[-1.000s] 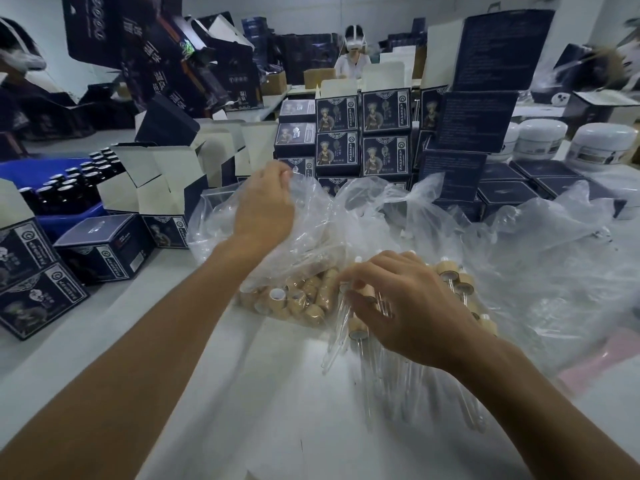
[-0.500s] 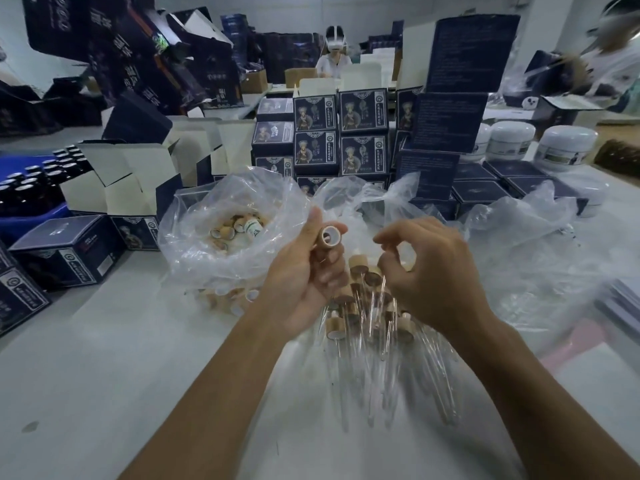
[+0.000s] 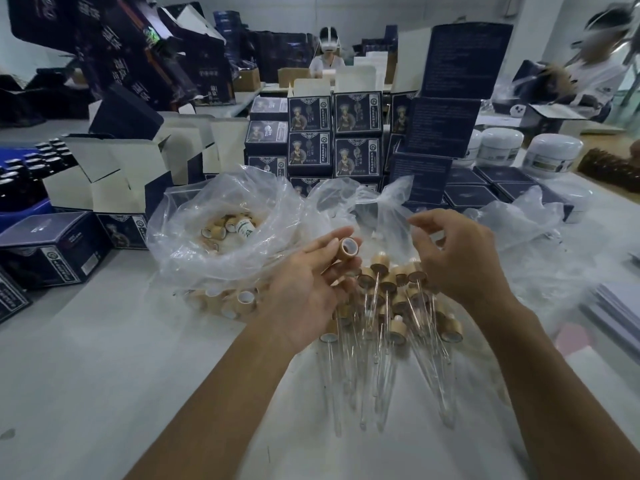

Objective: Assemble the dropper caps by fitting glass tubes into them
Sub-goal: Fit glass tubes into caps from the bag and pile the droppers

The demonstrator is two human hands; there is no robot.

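The dropper cap [image 3: 347, 247], a short bamboo-look cylinder w/ a pale inner lining, is pinched at the fingertips of the left hand [image 3: 304, 289], thumb on one side and fingers curled on the other. Its open mouth faces up toward the camera, prob. so a tube can go straight in.

The right hand [image 3: 460, 258] hovers just beside it, above the pile of finished droppers [image 3: 388, 306]. Its fingers are loosely curled; I cannot tell if they hold a thin glass tube, as clear glass would hardly show here.

The finished pieces lie on the white table [image 3: 104, 375] w/ caps together at the far end and the thin glass pipettes fanned toward the person. This looks easy to count, but the glass is fragile.

The clear plastic bag [image 3: 194, 244], crinkled and soft, is rolled open like a bowl, so the loose caps [image 3: 225, 225] inside are near the left hand.

Dark printed cartons [image 3: 332, 133] are stacked behind.
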